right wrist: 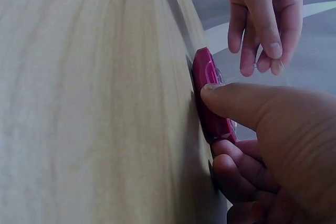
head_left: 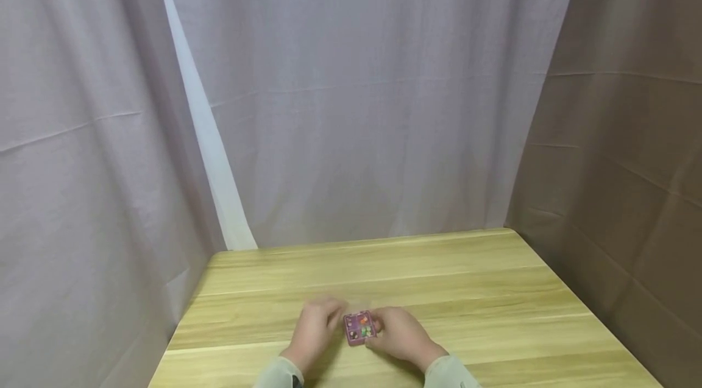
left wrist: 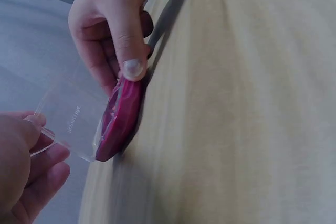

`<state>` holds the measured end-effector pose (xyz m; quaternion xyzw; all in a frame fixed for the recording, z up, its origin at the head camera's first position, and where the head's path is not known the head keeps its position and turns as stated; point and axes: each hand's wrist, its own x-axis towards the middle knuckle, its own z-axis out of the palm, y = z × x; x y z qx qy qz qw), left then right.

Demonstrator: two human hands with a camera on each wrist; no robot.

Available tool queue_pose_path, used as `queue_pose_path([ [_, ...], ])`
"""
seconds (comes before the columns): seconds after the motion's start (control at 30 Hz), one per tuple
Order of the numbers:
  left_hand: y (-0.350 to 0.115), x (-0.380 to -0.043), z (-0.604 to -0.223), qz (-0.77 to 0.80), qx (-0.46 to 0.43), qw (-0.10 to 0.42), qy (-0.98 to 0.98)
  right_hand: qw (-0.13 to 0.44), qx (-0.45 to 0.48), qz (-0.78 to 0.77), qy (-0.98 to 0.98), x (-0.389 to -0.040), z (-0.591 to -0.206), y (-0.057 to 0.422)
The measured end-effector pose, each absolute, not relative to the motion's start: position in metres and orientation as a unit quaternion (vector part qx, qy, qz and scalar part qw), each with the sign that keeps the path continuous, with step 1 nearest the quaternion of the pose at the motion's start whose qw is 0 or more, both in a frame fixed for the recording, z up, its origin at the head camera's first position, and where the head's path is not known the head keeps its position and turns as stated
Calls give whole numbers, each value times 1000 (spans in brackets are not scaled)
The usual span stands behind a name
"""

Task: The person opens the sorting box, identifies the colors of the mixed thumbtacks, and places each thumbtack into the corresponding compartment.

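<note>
A small magenta pill box (head_left: 359,328) sits on the table in the head view, divided into several compartments. Orange, green and dark pieces show inside. Its clear lid (left wrist: 73,116) stands raised from the box in the left wrist view, with small lettering on it. My left hand (head_left: 317,326) pinches the lid's free edge between thumb and fingers. From the other side, my right hand (head_left: 403,334) grips the box, the thumb (right wrist: 236,100) along its near side and the fingers (right wrist: 247,169) at its end. The lid is faint in the head view.
The wood-grain table (head_left: 466,278) extends around both hands. Grey curtains (head_left: 373,102) hang behind it and at the left, with a pale gap (head_left: 203,108) between them. A browner curtain (head_left: 620,162) closes off the right side.
</note>
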<state>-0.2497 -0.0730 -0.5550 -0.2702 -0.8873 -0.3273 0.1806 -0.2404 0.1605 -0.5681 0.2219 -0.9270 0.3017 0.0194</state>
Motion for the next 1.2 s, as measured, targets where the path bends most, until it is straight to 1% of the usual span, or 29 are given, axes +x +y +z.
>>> queue_pose_path([
  [0.23,-77,-242,-564,-321,-319,165,-876,11,205,324,-923,-241,-572,164],
  [0.47,-78,-235,-570,-320,-351,119,-872,-28,198,360,-911,-239,-569,169],
  [0.93,-72,-236,-573,-266,-359,148,-882,-31,208,382,-900,-248,-565,171],
  [1.0,-72,-236,-573,-260,-359,152,-883,-25,208,370,-905,-248,-564,172],
  [1.07,-71,-235,-573,-249,-357,156,-887,-2,206,345,-916,-246,-563,174],
  [1.2,-72,-231,-569,-224,-354,164,-893,75,210,267,-938,-240,-556,178],
])
